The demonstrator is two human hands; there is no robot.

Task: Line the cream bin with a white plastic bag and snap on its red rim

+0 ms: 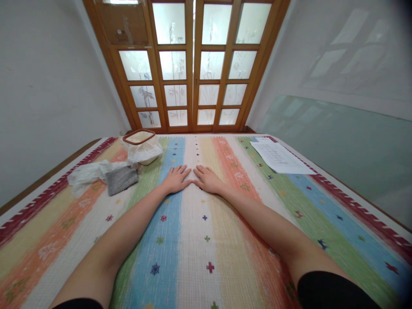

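Atop a striped cloth [195, 249], a person's 2 hands, left hand [175, 179] and right hand [208, 179], rest palms down, fingers loosely spread, grasping nothing; light, even pressure should best keep the fabric unrumpled.

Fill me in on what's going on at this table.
A person's left hand and right hand rest palm down on a striped tablecloth, close together, with nothing visibly held. Off to the left lie a gray cloth and crumpled plastic, near a brown-rimmed container. Paper sheets lie to the right.
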